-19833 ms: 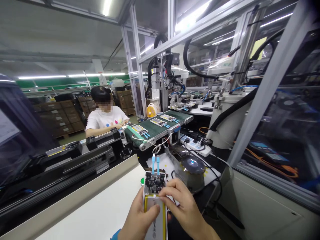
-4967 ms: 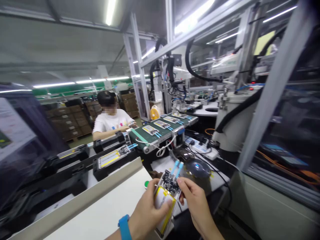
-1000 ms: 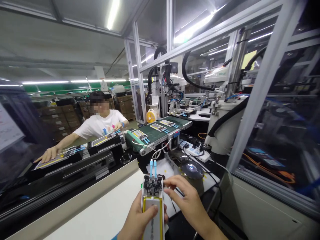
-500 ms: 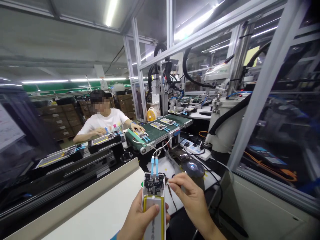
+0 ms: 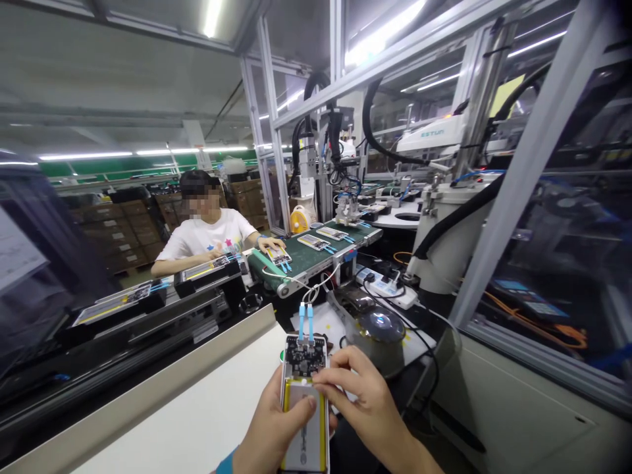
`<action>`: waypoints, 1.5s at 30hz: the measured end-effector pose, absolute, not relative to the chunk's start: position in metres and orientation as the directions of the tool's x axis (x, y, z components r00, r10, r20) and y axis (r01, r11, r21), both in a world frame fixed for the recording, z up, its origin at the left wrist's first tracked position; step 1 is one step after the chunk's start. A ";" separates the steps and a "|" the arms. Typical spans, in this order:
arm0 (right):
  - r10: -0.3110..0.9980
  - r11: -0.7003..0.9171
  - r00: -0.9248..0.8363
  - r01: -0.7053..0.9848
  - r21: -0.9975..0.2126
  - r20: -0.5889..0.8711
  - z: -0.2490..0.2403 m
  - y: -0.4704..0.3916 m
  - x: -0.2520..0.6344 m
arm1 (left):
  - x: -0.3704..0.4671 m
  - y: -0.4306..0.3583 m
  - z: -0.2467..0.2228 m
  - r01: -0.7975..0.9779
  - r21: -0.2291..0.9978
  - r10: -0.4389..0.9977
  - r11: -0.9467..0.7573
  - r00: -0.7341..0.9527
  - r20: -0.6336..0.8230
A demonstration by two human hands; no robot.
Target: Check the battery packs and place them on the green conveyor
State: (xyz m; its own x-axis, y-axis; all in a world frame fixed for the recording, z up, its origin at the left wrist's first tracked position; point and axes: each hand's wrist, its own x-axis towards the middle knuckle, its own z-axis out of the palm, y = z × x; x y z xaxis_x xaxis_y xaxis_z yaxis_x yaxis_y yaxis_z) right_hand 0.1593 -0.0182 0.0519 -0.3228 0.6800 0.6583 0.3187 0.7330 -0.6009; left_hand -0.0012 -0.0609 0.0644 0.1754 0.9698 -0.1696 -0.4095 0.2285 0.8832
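Note:
Upright in front of me is an opened power bank [image 5: 305,428], with a silver battery edged in yellow tape and a black circuit board [image 5: 305,356] at its top end. My left hand [image 5: 276,421] is wrapped round its lower half, thumb lying on the battery. Two cables with light blue plugs [image 5: 306,321] are plugged into the board's end. My right hand [image 5: 363,395] is closed in a pinch at the right edge, where board and battery meet. Whatever is between those fingertips is too small and hidden to make out.
Across from me a person [image 5: 212,230] rests a hand on a unit on the green conveyor [image 5: 306,260]. Similar units [image 5: 118,303] sit in black fixtures at left. A white board [image 5: 187,401], a power strip [image 5: 388,286] and a framed machine with a robot arm [image 5: 439,135] surround me.
My right hand has moved left and slightly down, from beside the circuit board onto the power bank's right edge. My left hand keeps its hold. The view has shifted slightly.

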 end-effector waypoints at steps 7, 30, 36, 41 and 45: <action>0.599 0.778 -0.359 0.471 -0.416 0.716 0.059 -0.024 0.159 | 0.000 -0.060 0.055 -0.403 0.904 0.984 0.144 0.158 -0.086; 0.875 0.477 -0.191 0.178 -0.861 0.445 0.047 -0.035 0.138 | -0.001 -0.065 0.052 -0.286 0.952 0.993 0.112 0.057 -0.100; 0.950 0.239 -0.134 -0.265 -0.934 0.281 0.043 -0.036 0.126 | -0.004 -0.064 0.053 -0.128 0.992 1.000 -0.010 0.018 0.013; 0.928 -0.231 -0.371 -0.551 -0.802 -0.013 0.053 -0.036 0.121 | -0.008 -0.066 0.046 -0.092 0.996 1.000 0.000 0.028 0.003; 0.910 -0.237 -0.415 -0.526 -0.816 0.003 0.049 -0.031 0.131 | -0.006 -0.066 0.038 -0.199 0.976 0.996 0.094 0.019 -0.092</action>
State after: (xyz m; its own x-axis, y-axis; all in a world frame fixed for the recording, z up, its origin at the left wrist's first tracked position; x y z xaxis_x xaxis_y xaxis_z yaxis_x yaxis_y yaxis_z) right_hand 0.1311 -0.0310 0.0488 -0.4151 0.9098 0.0031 -0.5265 -0.2374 -0.8164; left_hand -0.0062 -0.0657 0.0379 0.0190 0.9956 -0.0921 -0.1987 0.0941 0.9755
